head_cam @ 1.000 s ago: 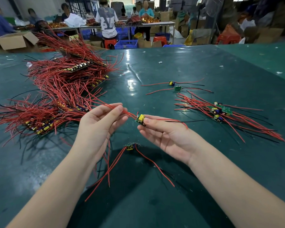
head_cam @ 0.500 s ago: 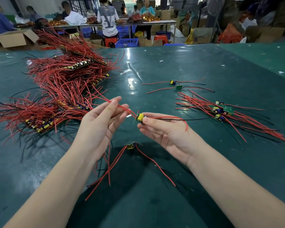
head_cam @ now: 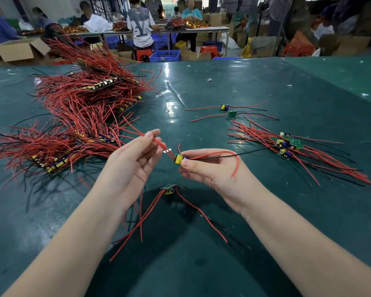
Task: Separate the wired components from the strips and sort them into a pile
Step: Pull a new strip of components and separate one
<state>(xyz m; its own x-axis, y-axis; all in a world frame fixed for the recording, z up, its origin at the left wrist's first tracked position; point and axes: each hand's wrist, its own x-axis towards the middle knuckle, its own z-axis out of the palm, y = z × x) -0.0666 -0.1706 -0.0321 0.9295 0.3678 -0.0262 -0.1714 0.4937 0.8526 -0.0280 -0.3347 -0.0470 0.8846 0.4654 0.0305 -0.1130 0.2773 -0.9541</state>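
Note:
My right hand (head_cam: 210, 170) pinches a small wired component (head_cam: 179, 159) with a yellow part, held above the table; a red and a black wire trail over the hand to the right. My left hand (head_cam: 135, 161) pinches that component's red wires (head_cam: 159, 143) between thumb and fingers. Strips of joined components with red wires (head_cam: 81, 116) lie heaped at the left. A pile of separated components (head_cam: 287, 144) lies at the right. Two single components (head_cam: 228, 110) lie beyond that pile. One more component (head_cam: 169, 189) lies on the table under my hands.
The table has a dark green glossy cover (head_cam: 201, 88). Small white scraps (head_cam: 210, 79) lie on it far off. Behind the table's far edge are cardboard boxes (head_cam: 17, 50), blue crates (head_cam: 165, 55), red stools, and several people at other tables.
Both hands have risen slightly and drawn a little apart, pulling the component's red wires straighter. The black wire now trails further to the right.

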